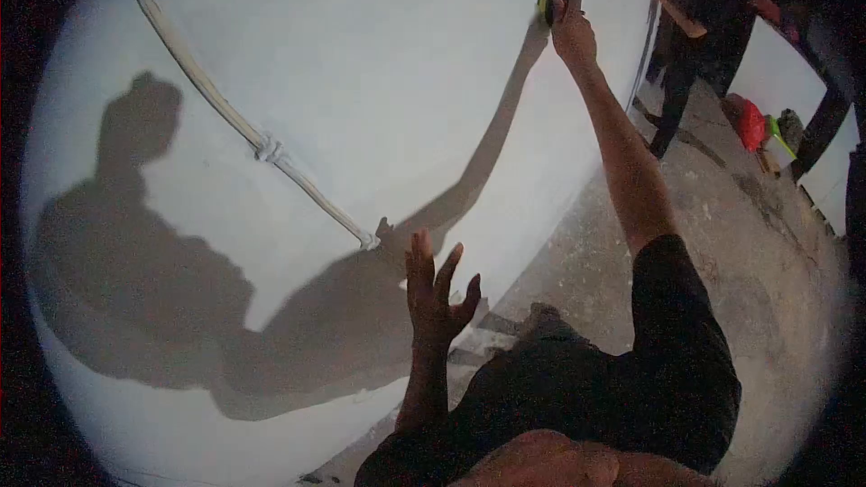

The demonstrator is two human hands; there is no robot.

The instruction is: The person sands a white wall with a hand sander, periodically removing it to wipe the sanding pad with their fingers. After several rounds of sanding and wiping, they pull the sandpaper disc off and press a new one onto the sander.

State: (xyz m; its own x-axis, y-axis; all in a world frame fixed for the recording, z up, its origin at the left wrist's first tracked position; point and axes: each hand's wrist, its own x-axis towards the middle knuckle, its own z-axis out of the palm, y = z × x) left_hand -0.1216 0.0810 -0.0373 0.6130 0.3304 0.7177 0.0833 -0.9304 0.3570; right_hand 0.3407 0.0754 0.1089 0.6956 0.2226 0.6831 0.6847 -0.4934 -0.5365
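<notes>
Head view: pale wall [388, 63] fills the L & centre of frame, its lower edge running diag. down to a grey, stained floor [722, 243]. R hand [575, 32] is up high, right of centre, arm nearly straight. Fingers are curled round the dark back of a round pad [545, 0] w/ a yellow-green rim, so it's a closed grip. Pad is seen approx. edge-on, its face turned to the wall; the arm's shadow runs right up to it, so it's at or v. close to the surface, but can't tell for sure if it's pressed on.

L hand [442, 293] is lower, near centre, in front of the wall. It's open, fingers up & spread, thumb out to the R, nothing held. Can't tell if it touches the wall. A pale pipe [209, 88] w/ lumpy joints runs diag. along the wall from upper L, its low end just above & L of that hand. Big body shadow [144, 252] covers much of the wall's L side.

Wearer's dark shirt [681, 343] shows at bottom. Upper R bkgd: another person [699, 36] in dark clothes, stood by the wall's far edge; red bag [748, 124] on the floor nearby, w/ a bright green item [777, 133] next to it.
</notes>
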